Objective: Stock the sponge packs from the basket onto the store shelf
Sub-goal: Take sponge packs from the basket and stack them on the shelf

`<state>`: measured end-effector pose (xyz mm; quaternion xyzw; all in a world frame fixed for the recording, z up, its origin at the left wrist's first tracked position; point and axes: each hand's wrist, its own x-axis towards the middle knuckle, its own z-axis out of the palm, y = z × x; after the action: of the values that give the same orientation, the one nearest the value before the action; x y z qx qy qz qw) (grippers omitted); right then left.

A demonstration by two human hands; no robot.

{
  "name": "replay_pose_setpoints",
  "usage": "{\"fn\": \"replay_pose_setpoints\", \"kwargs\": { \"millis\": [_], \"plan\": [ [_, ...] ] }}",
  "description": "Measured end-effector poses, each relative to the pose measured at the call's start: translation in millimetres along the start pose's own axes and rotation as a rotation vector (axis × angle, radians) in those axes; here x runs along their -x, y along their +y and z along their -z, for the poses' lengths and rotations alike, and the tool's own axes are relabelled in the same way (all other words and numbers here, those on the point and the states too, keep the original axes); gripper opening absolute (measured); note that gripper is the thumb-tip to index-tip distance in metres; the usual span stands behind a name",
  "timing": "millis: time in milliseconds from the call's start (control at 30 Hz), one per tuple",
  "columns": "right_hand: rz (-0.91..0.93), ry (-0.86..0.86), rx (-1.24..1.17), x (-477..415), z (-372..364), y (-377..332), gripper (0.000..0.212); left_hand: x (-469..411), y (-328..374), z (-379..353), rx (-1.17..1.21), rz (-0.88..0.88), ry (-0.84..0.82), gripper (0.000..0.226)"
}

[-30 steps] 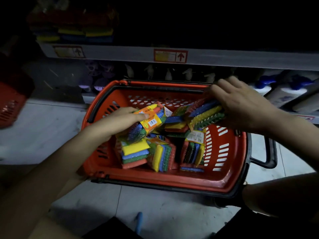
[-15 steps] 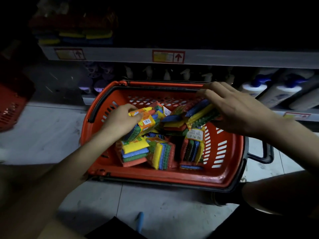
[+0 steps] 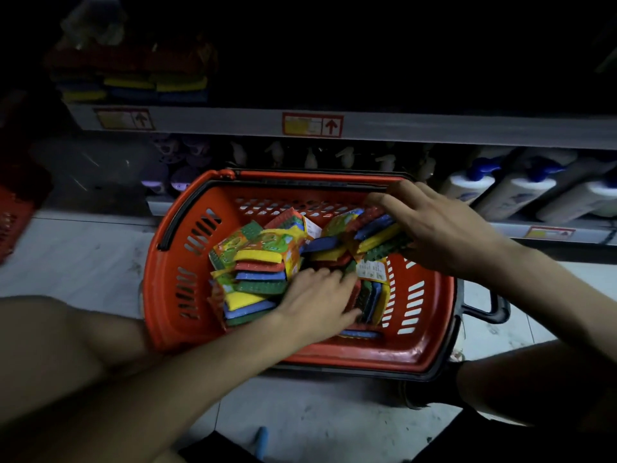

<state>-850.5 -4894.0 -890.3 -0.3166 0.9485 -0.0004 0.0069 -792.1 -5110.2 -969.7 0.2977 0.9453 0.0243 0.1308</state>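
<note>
The sponge packs point(image 3: 257, 262) lie heaped in the red basket point(image 3: 173, 262). The right hand point(image 3: 440, 228) curls its fingers round a pack point(image 3: 374, 233) in the far corner. The left hand point(image 3: 317, 299) reaches among the others, fingertips buried, so I cannot tell if it grips. The shelf point(image 3: 434, 128) above is too dark to read.

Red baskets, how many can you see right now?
2. The middle basket sits on the floor in front of the shelves, holding sponge packs. The left basket is cut off by the picture's left edge. Others may be hidden in the dark.
</note>
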Motion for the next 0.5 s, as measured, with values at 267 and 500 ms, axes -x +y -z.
{"fn": "replay_pose_setpoints", "kwargs": {
  "millis": [267, 500],
  "plan": [
    [-0.063, -0.053, -0.024, 9.4, 0.0, 2.6, 0.088, -27.2, 32.1, 4.2, 0.045, 0.052, -0.032, 0.069],
    [-0.195, 0.06, -0.016, 13.9, 12.8, 11.0, 0.077, -24.0, 40.5, 27.6, 0.295, 0.244, 0.139, 0.048]
  ]
}}
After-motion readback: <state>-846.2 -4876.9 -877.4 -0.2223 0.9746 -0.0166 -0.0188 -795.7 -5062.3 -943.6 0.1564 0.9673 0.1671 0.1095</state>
